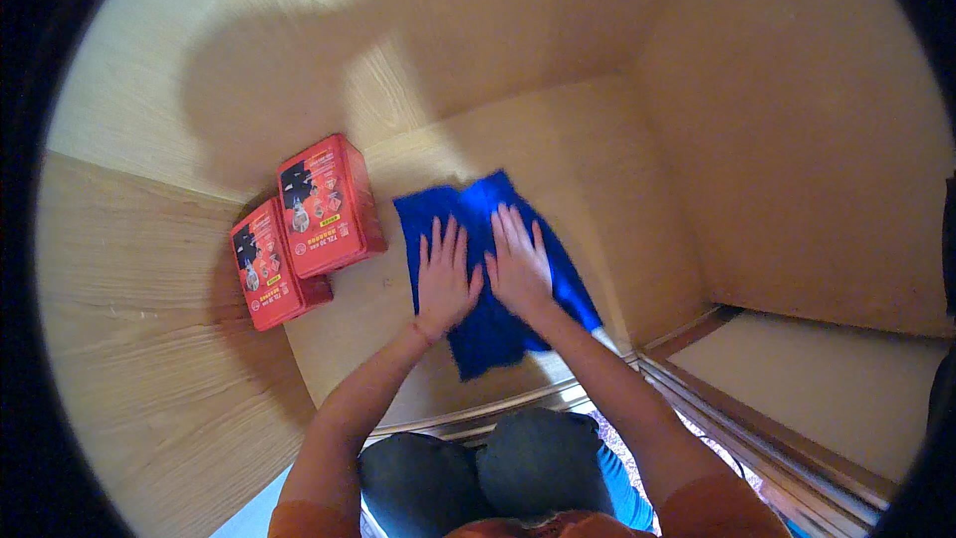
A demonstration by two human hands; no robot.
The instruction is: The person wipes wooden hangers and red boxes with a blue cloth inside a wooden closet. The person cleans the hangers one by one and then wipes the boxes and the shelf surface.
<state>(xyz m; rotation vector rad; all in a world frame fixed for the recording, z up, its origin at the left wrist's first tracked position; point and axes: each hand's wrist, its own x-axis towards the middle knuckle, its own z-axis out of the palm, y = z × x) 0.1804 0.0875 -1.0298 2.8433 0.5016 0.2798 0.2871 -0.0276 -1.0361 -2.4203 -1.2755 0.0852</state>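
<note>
A blue cloth (pixel 485 329) lies spread on the wooden floor of a cabinet (pixel 597 202), its edges slightly uneven. My left hand (pixel 448 276) rests palm down on the cloth's left part, fingers spread and pointing away from me. On its right part, my right hand (pixel 520 261) also lies flat with the fingers extended. Neither hand grasps the fabric. Both palms and some of the cloth beneath them are hidden.
Two red boxes (pixel 328 205) (pixel 272 269) with printed fronts stand side by side at the left wall (pixel 149 276). Wooden walls rise at the back (pixel 508 22) and right (pixel 792 164). A sliding-door track (pixel 478 411) runs along the front edge, before my knees (pixel 545 463).
</note>
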